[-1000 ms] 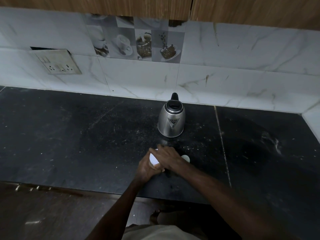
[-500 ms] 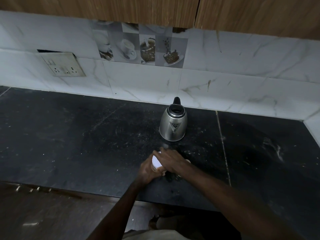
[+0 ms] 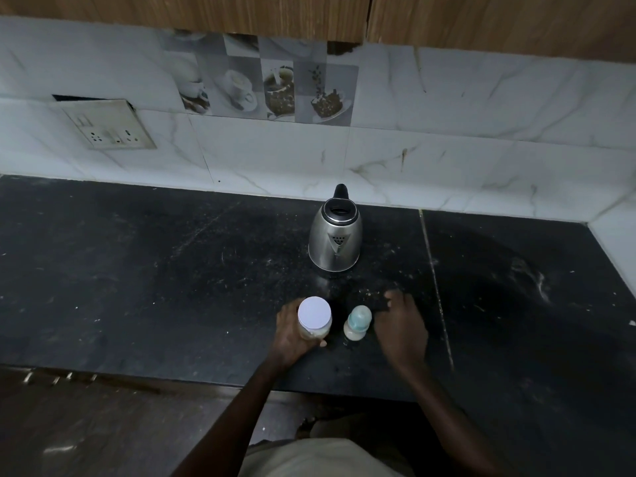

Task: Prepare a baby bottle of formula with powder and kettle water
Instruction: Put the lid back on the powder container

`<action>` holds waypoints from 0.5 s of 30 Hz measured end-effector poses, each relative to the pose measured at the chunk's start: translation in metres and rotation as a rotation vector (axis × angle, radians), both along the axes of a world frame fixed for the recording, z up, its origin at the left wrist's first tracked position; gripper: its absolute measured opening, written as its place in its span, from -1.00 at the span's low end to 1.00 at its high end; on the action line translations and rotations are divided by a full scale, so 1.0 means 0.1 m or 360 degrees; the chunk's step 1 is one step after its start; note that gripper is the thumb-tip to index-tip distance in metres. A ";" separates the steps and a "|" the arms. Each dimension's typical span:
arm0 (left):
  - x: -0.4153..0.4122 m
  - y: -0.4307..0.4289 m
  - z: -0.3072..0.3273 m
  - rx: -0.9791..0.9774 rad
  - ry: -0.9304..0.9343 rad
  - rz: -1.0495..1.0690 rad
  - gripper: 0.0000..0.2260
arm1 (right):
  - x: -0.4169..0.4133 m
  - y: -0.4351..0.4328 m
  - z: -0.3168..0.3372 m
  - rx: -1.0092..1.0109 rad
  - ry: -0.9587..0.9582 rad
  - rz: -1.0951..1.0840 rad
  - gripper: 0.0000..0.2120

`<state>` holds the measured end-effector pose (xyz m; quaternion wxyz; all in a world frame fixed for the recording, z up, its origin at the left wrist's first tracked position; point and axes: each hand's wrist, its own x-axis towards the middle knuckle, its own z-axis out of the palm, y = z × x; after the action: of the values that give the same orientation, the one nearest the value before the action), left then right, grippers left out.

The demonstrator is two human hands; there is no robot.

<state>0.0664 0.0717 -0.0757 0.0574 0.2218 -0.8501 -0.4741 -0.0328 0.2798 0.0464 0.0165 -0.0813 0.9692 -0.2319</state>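
A clear powder jar with a white lid stands on the black counter, and my left hand grips its side. Just right of it stands a small baby bottle with a pale teal cap and whitish contents, upright and untouched. My right hand hovers to the right of the bottle with its fingers relaxed, holding nothing. A steel electric kettle with a black lid and handle stands farther back, near the wall.
A white marble-tile wall runs behind the counter, with a switch and socket plate at the left. Wooden cabinets hang above. The counter's front edge lies close to my body.
My right hand has left the jar's lid and moved to the right, uncovering the baby bottle. My left hand still holds the jar.
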 end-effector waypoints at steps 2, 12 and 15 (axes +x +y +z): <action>0.01 0.01 0.02 -0.0011 -0.0006 0.0067 -0.02 | -0.07 0.20 -0.19 0.0009 -0.0246 -0.0004 -0.54; 0.06 -0.05 -0.01 -0.0091 0.0113 -0.0036 -0.17 | -0.02 0.15 -0.84 -0.0487 -0.0526 0.0405 -0.31; 0.09 -0.07 -0.01 -0.0111 0.0118 -0.0067 -0.17 | 0.00 0.09 -0.86 -0.0488 -0.0423 0.0296 -0.45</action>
<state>0.0755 0.0651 -0.0763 0.0866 0.1840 -0.8679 -0.4533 -0.0326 0.2883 -0.0391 0.1527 -0.1405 0.9003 -0.3826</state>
